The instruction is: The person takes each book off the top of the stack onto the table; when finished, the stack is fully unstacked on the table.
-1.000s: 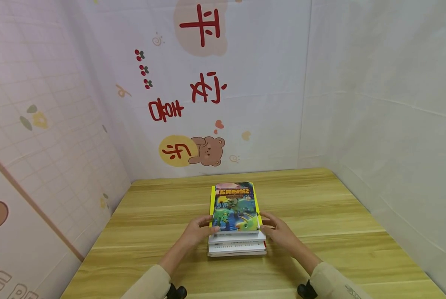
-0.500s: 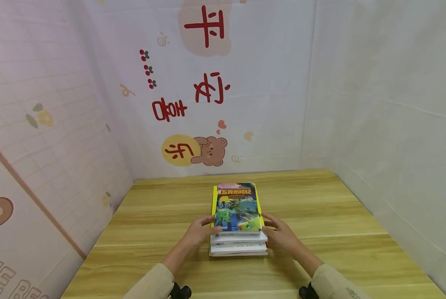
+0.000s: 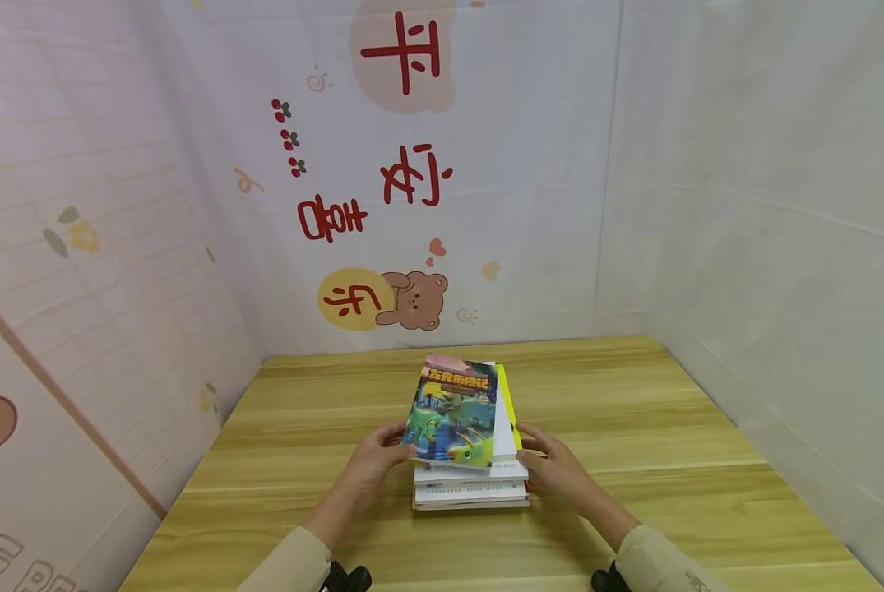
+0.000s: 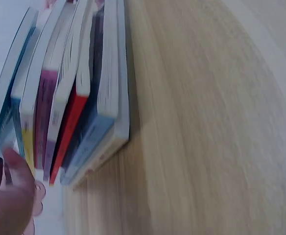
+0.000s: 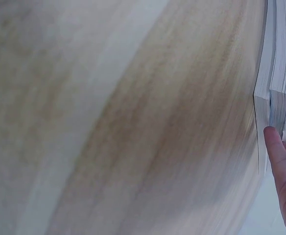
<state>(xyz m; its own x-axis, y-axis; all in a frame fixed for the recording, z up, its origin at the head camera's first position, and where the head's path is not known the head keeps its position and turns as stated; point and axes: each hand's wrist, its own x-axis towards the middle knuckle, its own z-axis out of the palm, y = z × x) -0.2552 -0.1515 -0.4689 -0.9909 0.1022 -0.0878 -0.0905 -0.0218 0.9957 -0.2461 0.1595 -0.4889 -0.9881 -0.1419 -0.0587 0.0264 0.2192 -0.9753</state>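
A comic-style book (image 3: pixel 452 411) with a blue-green dinosaur cover lies tilted over the top of a book stack (image 3: pixel 471 495), its left side jutting past the pile. My left hand (image 3: pixel 371 462) pinches that book by its lower left corner, thumb on the cover. In the left wrist view, the held book (image 4: pixel 11 78) leans away from the others at its lower end. Along the stack's right side rests my right hand (image 3: pixel 556 467), fingers extended. The right wrist view has its fingertip (image 5: pixel 271 134) against the page edges of the lower books (image 5: pixel 280 58).
The stack stands on a wood-grain table (image 3: pixel 323 411), near its middle. A white printed cloth backdrop (image 3: pixel 530 205) rises behind, with cloth walls on both sides. Below the top book, a white-edged book (image 3: pixel 504 427) and a yellow cover edge (image 3: pixel 508 395) show.
My left hand has drawn the top book to the left and turned it slightly, uncovering part of the book beneath. The right hand stays at the stack's side.
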